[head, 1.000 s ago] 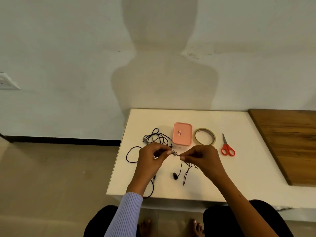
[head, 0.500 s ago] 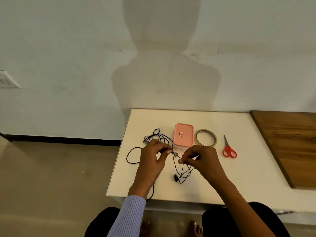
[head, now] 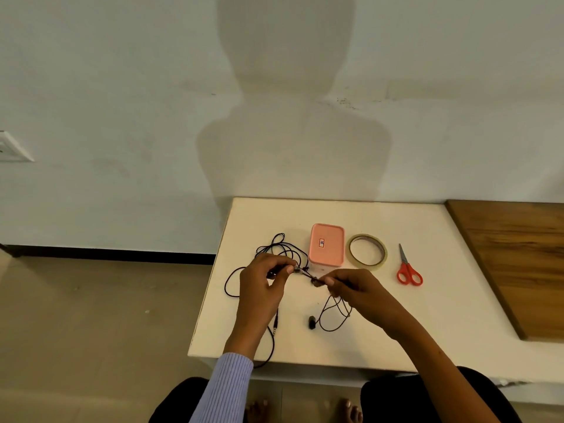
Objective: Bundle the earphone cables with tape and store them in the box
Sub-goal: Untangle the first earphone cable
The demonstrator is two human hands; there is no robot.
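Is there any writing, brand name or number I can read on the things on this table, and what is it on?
Sticker on the lid of the pink box: a small white label with a red border and dark marks, too small and blurred to read.
Tape roll: no print visible.
Red scissors: no print visible.
Earphone cable: no markings visible.
Nothing in this view can be quoted.

Black earphone cables (head: 276,248) lie tangled beside closed pink box (head: 326,245), tape (head: 366,250).
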